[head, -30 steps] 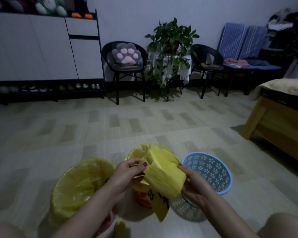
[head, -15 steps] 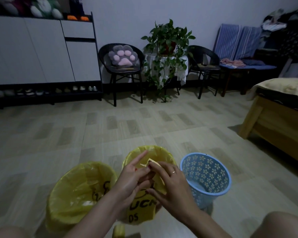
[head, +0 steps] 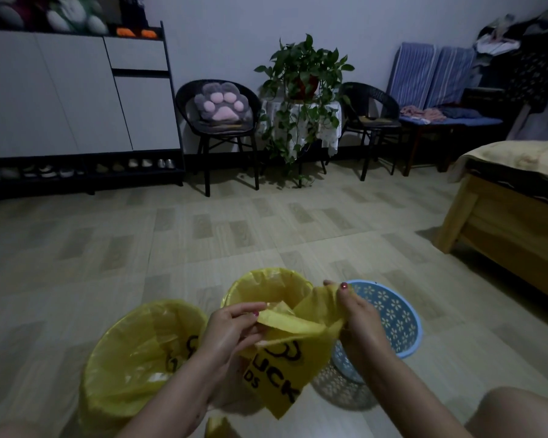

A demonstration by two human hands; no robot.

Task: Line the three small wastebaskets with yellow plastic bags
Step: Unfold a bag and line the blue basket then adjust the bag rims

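Two hands pinch one yellow bag [head: 285, 358]: the left hand [head: 231, 330] and right hand [head: 358, 314] spread its mouth above the floor. Behind stand two lined wastebaskets [head: 140, 358], [head: 266, 287]; the blue wastebasket [head: 396, 317], apparently unlined, sits just right.

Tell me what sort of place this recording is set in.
Most likely a room in a home, perhaps a bedroom or bed-sitting room: a wooden bed on the right, a shoe cabinet with pairs of shoes beneath, and a trailing potted plant between two black chairs.
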